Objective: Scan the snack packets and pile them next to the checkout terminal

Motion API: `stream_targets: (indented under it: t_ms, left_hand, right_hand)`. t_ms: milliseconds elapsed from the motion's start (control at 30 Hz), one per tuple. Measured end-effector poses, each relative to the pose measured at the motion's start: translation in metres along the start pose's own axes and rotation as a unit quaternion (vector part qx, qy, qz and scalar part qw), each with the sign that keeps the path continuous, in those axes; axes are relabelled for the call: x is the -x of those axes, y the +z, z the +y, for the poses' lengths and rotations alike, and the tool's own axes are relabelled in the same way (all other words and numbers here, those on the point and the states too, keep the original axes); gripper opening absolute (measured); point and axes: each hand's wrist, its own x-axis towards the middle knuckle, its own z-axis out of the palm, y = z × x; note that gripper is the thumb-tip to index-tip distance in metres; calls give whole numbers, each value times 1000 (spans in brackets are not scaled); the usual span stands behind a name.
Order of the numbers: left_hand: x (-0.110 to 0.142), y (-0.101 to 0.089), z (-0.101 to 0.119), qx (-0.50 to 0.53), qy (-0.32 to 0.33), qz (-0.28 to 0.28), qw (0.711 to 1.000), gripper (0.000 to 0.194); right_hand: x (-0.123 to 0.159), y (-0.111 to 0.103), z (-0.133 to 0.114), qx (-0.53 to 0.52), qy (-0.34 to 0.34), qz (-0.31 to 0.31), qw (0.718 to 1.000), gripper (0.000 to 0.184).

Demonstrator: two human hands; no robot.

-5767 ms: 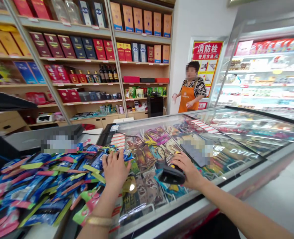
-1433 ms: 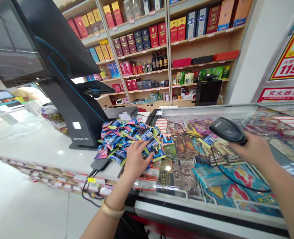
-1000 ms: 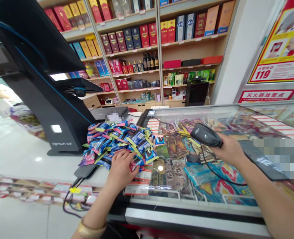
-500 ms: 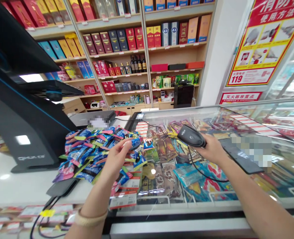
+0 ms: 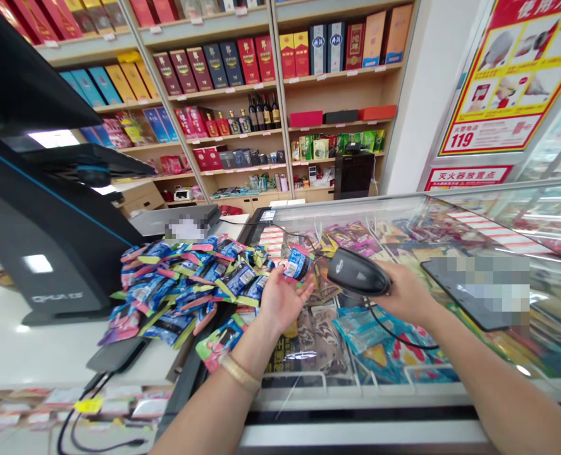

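Observation:
Palm turned up, my left hand (image 5: 284,294) holds a small blue and pink snack packet (image 5: 298,263) at its fingertips, with a printed label showing. My right hand (image 5: 409,292) is wrapped round the handle of a black barcode scanner (image 5: 358,272), whose head points at the packet from a short distance. A black cable hangs from the scanner. Left of my left hand, a heap of similar blue, pink and green packets (image 5: 185,278) spreads over the counter and onto the glass. One green and pink packet (image 5: 221,344) lies apart beside my left forearm.
Under the glass top of the freezer (image 5: 303,392) lie several wrapped ice creams. A tablet or phone (image 5: 455,294) rests on the glass at right. A dark checkout terminal (image 5: 62,253) stands at left, near a flat black device (image 5: 119,354) with cables. Shelves of boxed bottles stand behind.
My left hand has moved right, away from the heap, and turned palm up with a packet facing the scanner. The scanner has shifted slightly down and left. The view has tilted down a little.

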Motion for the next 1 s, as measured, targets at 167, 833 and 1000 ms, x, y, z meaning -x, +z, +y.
stream_targets:
  t_ms: [167,833,1000]
  left_hand:
    - [-4,-3,-5,-5,-1,-22,1000,28]
    - [0,-3,-10,-34,6,-27,999,24]
    - [-6,0,-20,-198,49,-11,979,17]
  right_hand:
    - [0,4,-11,-11,-3,-45,999,17]
    - [-3,-5,5,-16,36,7,999,26]
    - [-5,-29,41,41,99,114,988,35]
